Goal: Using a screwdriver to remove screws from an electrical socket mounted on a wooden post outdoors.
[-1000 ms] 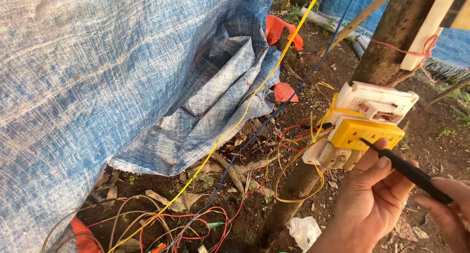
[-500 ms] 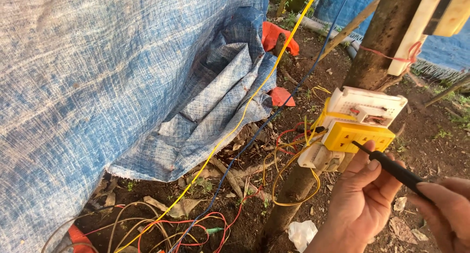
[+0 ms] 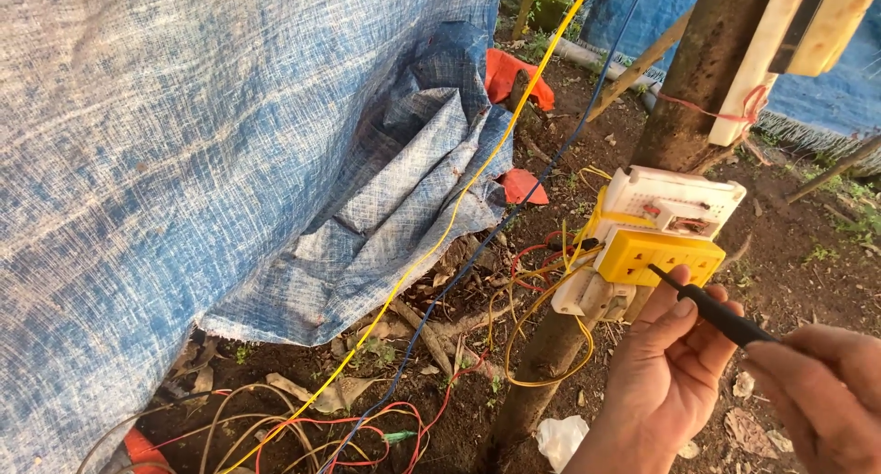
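Screwdriver [image 3: 711, 311] btwn left hand [image 3: 665, 373] fingers, right hand [image 3: 817, 391] gripping.

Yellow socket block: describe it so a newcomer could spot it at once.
Find the dark wooden post at upper right. Partway down it hang stacked electrical boxes, with the white perforated box on top. The yellow socket block sits just beneath, the only bright yellow one, with the black screwdriver tip touching it.

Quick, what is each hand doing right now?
Left hand: fingers curled under the yellow socket block, thumb steadying the black probe.
Right hand: closed around the black probe's handle.
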